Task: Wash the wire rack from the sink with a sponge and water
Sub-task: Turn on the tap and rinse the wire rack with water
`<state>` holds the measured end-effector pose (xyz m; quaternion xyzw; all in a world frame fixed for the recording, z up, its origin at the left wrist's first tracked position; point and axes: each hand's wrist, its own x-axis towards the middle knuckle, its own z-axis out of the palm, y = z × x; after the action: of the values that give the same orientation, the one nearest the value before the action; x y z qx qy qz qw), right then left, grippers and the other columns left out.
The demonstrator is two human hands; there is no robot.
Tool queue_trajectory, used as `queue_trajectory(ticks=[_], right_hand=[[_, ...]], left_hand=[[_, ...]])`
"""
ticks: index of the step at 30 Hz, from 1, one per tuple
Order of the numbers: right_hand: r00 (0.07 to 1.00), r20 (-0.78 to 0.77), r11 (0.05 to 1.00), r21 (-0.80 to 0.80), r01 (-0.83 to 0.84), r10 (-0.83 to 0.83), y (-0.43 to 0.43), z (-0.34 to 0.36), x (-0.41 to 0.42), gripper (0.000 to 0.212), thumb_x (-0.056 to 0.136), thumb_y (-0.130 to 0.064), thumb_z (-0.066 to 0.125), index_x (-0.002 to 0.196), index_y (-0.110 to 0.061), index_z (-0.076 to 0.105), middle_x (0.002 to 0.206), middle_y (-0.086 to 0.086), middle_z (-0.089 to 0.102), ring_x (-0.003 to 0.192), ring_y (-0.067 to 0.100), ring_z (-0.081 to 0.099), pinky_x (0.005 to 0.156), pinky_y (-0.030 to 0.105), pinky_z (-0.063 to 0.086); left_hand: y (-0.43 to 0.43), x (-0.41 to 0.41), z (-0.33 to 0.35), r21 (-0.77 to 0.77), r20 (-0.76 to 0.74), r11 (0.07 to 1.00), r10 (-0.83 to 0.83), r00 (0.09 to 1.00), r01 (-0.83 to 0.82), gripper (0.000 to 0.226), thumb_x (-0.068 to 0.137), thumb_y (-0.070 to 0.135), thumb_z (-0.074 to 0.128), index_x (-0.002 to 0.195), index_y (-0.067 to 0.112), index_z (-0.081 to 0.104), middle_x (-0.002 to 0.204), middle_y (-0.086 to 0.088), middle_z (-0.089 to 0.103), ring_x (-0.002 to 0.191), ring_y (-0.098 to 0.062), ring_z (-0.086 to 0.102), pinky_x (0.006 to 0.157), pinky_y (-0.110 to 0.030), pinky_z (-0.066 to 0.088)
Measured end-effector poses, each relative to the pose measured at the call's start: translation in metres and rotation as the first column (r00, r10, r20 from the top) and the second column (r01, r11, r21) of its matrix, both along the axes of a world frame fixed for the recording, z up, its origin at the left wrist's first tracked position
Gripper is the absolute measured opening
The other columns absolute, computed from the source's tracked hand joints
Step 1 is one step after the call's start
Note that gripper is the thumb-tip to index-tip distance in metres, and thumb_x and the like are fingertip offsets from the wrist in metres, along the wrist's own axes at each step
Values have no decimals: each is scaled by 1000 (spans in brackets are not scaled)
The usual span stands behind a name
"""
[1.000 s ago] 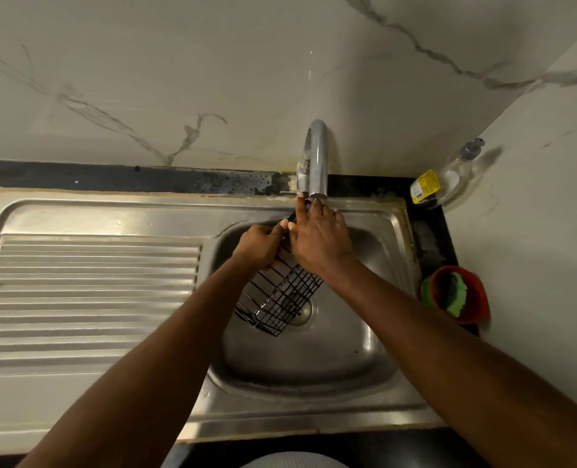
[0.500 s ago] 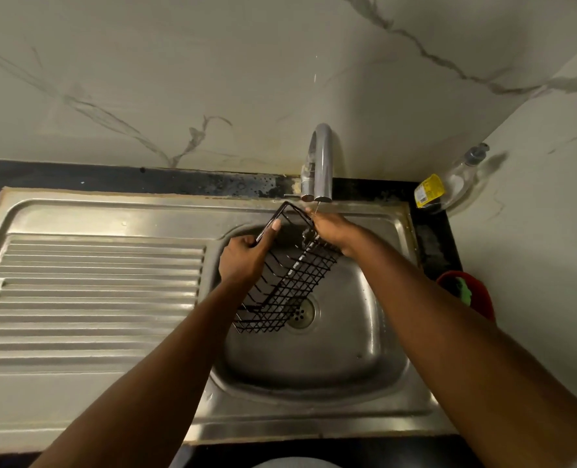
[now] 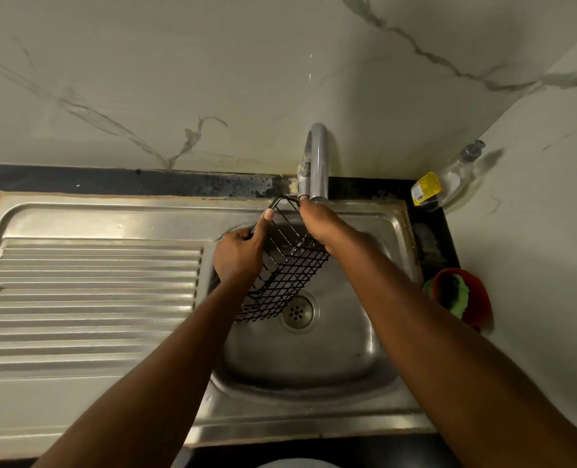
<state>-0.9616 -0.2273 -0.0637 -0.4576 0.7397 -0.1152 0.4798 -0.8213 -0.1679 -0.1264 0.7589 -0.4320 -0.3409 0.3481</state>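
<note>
A pale marble-look wall with grey veins runs across the back and meets a second such wall at the right. Along their foot lies a black countertop, stained and spotted near the middle. A chrome gooseneck faucet rises from the back edge and curves forward. In the right back corner stands a clear pump bottle with a yellow label, tilted toward the corner. Nearer along the right strip of countertop sits a red bowl, close to the right wall
</note>
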Motion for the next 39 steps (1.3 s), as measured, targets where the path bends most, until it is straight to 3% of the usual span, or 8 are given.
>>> queue_trajectory(ticks=[9, 14, 18, 22, 24, 28, 31, 39], right_hand=[[889, -294, 914, -95, -393, 352, -6, 10, 27, 91, 93, -77, 0, 159, -23, 32, 157, 18, 43, 142, 41, 44, 103, 52, 39], [878, -360, 907, -159, -390, 315, 2, 6, 1, 59, 112, -47, 23, 150, -9, 44, 139, 21, 58, 118, 37, 60, 96, 47, 51], [983, -86, 967, -187, -175, 161, -3, 2, -13, 57, 108, -56, 35, 134, -13, 61, 103, 3, 60, 94, 21, 58, 83, 38, 48], [951, 282, 984, -157, -85, 127, -6, -5, -30, 53, 105, -60, 42, 145, -28, 51, 125, 2, 59, 102, 7, 56, 91, 41, 50], [924, 378, 981, -195, 16, 60, -4, -17, -30, 41, 107, -52, 42, 139, -32, 58, 123, 0, 64, 100, 8, 58, 85, 36, 45], [887, 462, 976, -187, 108, -10, 13, -38, -27, 44, 107, -53, 33, 124, -28, 65, 108, 7, 71, 93, 17, 64, 85, 36, 46], [896, 443, 984, -169, 60, 22, 30, -45, -19, 55, 110, -55, 25, 142, -20, 53, 122, 14, 62, 95, 17, 57, 78, 31, 42], [924, 379, 998, 4, -60, 54, 54, -57, -36, 85, 93, -78, 27, 159, -27, 36, 150, 12, 54, 141, 27, 47, 118, 47, 30]], left_hand=[[4, 11, -10, 71, -404, 985, 171, 899, -156, 82, 86, 89, 45, 79, 11, 71, 67, -2, 65, 71, -19, 59, 69, -35, 48], [12, 15, -5, 88, -471, 987, 162, 867, -136, 63, 94, 75, 51, 99, 18, 78, 97, -2, 77, 98, -29, 73, 99, -51, 54], [14, 19, -4, 138, -527, 982, 186, 829, -132, 73, 95, 78, 44, 124, 17, 72, 114, -9, 75, 102, -26, 70, 79, -35, 56], [9, 26, -10, 211, -649, 976, 185, 738, -59, 92, 90, 86, 38, 148, 17, 55, 136, -11, 66, 122, -31, 62, 84, -35, 52], [13, 26, -15, 224, -726, 974, 157, 670, 15, 89, 90, 85, 41, 140, 14, 62, 128, -23, 67, 117, -42, 64, 103, -47, 52], [25, 17, -14, 260, -826, 965, 240, 510, -33, 67, 98, 76, 38, 65, 25, 67, 65, 1, 45, 51, -12, 41, 51, -25, 36], [31, 17, -22, 324, -809, 942, 326, 488, -93, 60, 98, 75, 40, 78, 23, 62, 73, 2, 50, 63, -13, 44, 61, -28, 36], [23, 34, -29, 327, -803, 926, 376, 463, -186, 61, 94, 80, 43, 86, 24, 65, 77, 3, 50, 67, -11, 45, 55, -22, 41]])
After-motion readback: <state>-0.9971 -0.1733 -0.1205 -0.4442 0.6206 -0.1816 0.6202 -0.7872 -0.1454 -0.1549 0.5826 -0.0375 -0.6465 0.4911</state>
